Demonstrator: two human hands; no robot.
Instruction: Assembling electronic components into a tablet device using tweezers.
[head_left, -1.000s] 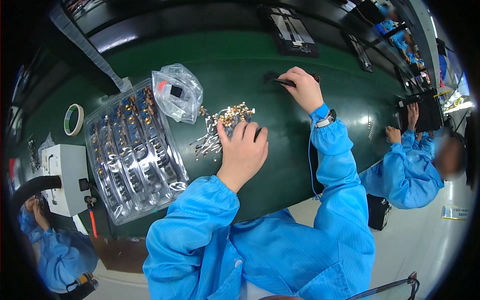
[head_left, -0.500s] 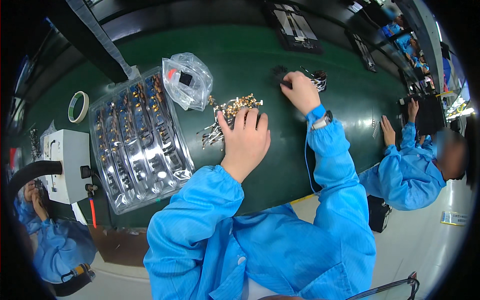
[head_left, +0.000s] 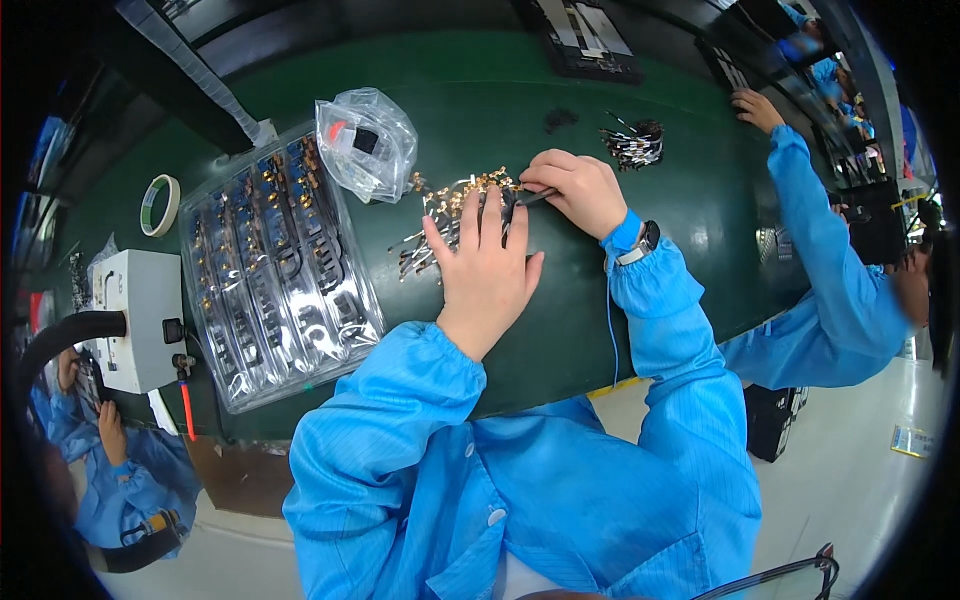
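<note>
My left hand (head_left: 485, 265) rests palm down on the bench, its fingers spread over the near edge of a pile of small flex cables (head_left: 430, 245) with gold and white ends. To its right, my right hand (head_left: 578, 190) is closed in a pinch on a slim black tool (head_left: 540, 196), whose exact kind is unclear. The tool's tip reaches to my left fingertips at the pile's right side, where the contact is partly hidden. Behind my right hand lie a bunch of similar dark cables (head_left: 638, 146) and a small heap of tiny black pieces (head_left: 561, 120).
A clear plastic tray (head_left: 374, 300) with rows of cable parts stands left of the pile. Beyond it are a clear plastic bag (head_left: 366, 170), a tape roll (head_left: 146, 206) and a white box (head_left: 140, 300) with a hose. Co-workers sit at both sides; one arm (head_left: 815, 200) reaches across the right.
My right hand has moved left and nearer, from the black heap to the pile beside my left hand. The left hand's fingers have spread slightly. The right co-worker's arm has reached farther out.
</note>
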